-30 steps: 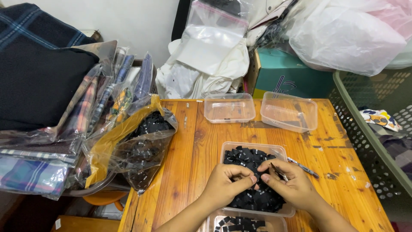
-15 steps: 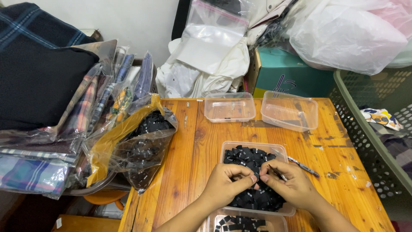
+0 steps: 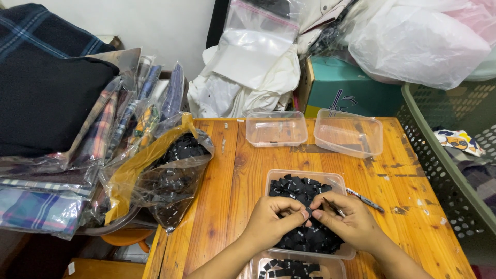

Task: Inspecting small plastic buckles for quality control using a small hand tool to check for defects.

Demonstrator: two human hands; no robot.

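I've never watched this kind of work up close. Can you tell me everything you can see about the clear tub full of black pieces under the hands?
The clear tub is a shallow rectangular container, apparently thin see-through plastic, lidless, lying flat on the wooden table. It is heaped with small black fabric tags, some with pale markings. The left hand and right hand hover over its middle, fingertips meeting around one tag. A pen lies just beside its right rim.

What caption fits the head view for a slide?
Left hand and right hand pinch small black labels over a clear tray.
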